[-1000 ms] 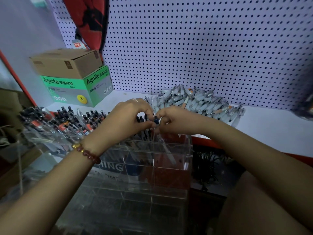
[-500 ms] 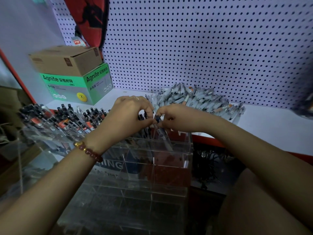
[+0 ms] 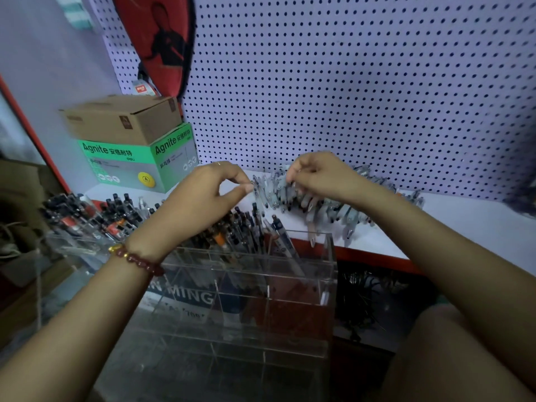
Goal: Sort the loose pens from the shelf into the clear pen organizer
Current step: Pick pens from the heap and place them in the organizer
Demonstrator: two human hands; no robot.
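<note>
- Perforated white pegboard (image 3: 362,82) backs a white shelf (image 3: 478,227) with a red front edge. At its left end a cardboard box (image 3: 124,117) sits on top of a green box (image 3: 136,166).
- The loose pens (image 3: 333,207) lie heaped on the shelf against the pegboard, to the right of the boxes. A few tips poke out over the front edge.
- Just in front of the shelf and lower stands the clear pen organizer (image 3: 261,300). Its rear compartments are crowded with standing pens (image 3: 246,227), while the nearer ones look unfilled.
- The right hand (image 3: 322,175) is over the left end of the heap, fingers curled down and pinching among the pens. How many it has, I can't tell.
- The left hand (image 3: 203,195), with a beaded bracelet (image 3: 136,259) at the wrist, is at the heap's left edge. Its thumb and forefinger are drawn together against a pen's end, but whether they grip it or only touch it isn't clear.
- I'd say the step in hand is gathering a batch from the heap.
- To do it well, take only a few, turn them all the same way and lift them clear of the heap.
- Then lower them upright into a compartment with room, not wedged among the crowded ones.
- Smooth barrels slide, so a rough pull could send the overhanging pens off the edge.
</note>
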